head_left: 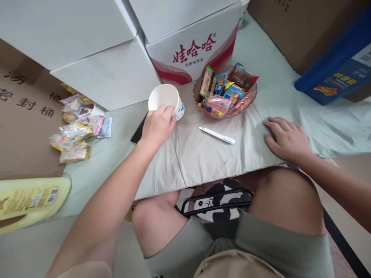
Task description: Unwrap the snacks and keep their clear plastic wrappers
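Note:
My left hand [159,125] grips the near rim of a white paper cup [164,94], which has a blue print on its side. The fingers reach over the rim, and no contents show in the part of the cup I can see. A dark flat object [138,130], partly hidden by the hand, lies beneath it. My right hand [287,139] rests palm down on the cloth with its fingers spread, holding nothing. Between the hands lies a white, slim utility knife [216,135]. Behind it stands a pinkish glass bowl [224,114] full of wrapped snacks [227,90].
White cartons [191,46] stack up at the back. Packaged snacks [77,127] lie at the left by a brown cardboard box [26,116]. A yellow jug [31,200] is at the lower left. A blue container [336,73] stands right. The pale green cloth [199,166] is wrinkled.

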Demonstrator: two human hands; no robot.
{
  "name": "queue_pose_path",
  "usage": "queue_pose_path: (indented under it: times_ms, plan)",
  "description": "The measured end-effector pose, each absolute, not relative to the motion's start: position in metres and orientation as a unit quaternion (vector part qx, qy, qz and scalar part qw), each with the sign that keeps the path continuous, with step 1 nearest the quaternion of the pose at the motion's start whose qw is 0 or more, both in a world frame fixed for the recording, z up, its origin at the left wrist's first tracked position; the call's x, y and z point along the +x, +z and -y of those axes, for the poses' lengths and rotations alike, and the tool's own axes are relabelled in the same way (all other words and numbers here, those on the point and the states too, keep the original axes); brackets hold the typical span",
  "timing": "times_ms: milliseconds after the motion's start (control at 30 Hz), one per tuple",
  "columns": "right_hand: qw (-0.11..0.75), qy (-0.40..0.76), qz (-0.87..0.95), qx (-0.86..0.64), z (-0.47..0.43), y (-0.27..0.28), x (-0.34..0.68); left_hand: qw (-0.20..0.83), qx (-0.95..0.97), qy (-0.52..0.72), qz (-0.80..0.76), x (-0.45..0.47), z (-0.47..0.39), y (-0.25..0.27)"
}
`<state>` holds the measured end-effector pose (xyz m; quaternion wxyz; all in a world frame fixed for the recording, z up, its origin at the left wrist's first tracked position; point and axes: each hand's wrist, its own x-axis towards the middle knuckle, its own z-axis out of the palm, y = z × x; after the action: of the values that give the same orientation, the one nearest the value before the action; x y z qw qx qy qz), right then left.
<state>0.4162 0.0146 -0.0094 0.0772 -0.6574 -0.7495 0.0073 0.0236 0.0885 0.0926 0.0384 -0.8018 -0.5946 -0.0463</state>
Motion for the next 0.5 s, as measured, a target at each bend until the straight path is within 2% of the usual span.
queue_pose_path:
  times_ms: [133, 233, 333, 500]
  plan:
    - [0.089, 0.012, 0.752, -0.653, -0.015, -0.011, 0.42, 0.02, -0.808, -0.044, 0.587, 0.045, -0.121, 0.081]
    - [0.092, 0.004, 0.754, -0.651, -0.015, -0.014, 0.423, 0.018, -0.792, -0.067, 0.607, 0.02, -0.112, 0.08]
    - [0.099, -0.003, 0.756, -0.647, -0.016, -0.018, 0.425, 0.025, -0.741, -0.046, 0.67, -0.04, -0.088, 0.078]
    - [0.09, -0.034, 0.765, -0.637, -0.016, -0.035, 0.438, 0.0, -0.568, 0.071, 0.82, -0.18, -0.037, 0.072]
